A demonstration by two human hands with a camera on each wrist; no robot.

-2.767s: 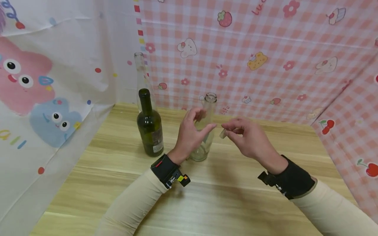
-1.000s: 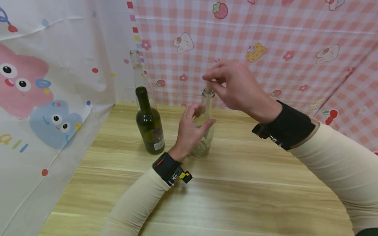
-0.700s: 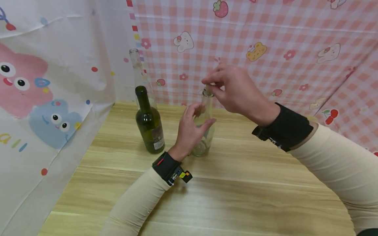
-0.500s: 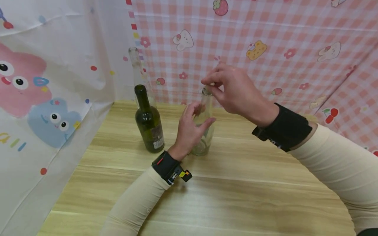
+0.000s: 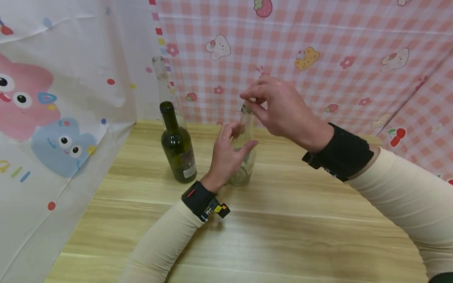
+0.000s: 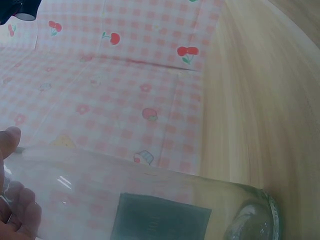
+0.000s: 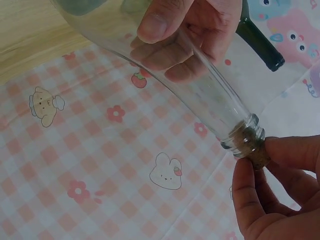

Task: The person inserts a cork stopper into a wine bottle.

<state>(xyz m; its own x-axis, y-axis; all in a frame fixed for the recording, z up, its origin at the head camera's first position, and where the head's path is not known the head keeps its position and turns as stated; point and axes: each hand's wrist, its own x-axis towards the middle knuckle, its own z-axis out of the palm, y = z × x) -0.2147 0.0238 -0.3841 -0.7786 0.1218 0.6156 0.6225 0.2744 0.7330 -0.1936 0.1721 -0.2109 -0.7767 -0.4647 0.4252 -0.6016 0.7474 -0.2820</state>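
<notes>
A clear glass bottle (image 5: pixel 249 162) stands upright on the wooden table (image 5: pixel 283 243). My left hand (image 5: pixel 226 155) holds it around the upper body, thumb toward me and fingers behind the glass. At its mouth, my right hand (image 5: pixel 279 106) pinches a brown cork (image 7: pixel 254 149) between thumb and fingers. In the right wrist view the cork's inner part sits inside the glass rim, while its outer end sticks out between the fingertips. A dark label (image 6: pixel 160 220) shows on the bottle in the left wrist view.
To the left stands a dark green wine bottle (image 5: pixel 175 147), with a taller clear bottle (image 5: pixel 161 78) just behind it. A pink checked cloth (image 5: pixel 339 35) hangs close behind the table, and a white printed cloth (image 5: pixel 113 47) hangs at the left.
My right hand has carried the cork from beside the bottle up to its mouth, then down a little into the rim. My left hand keeps its place round the bottle.
</notes>
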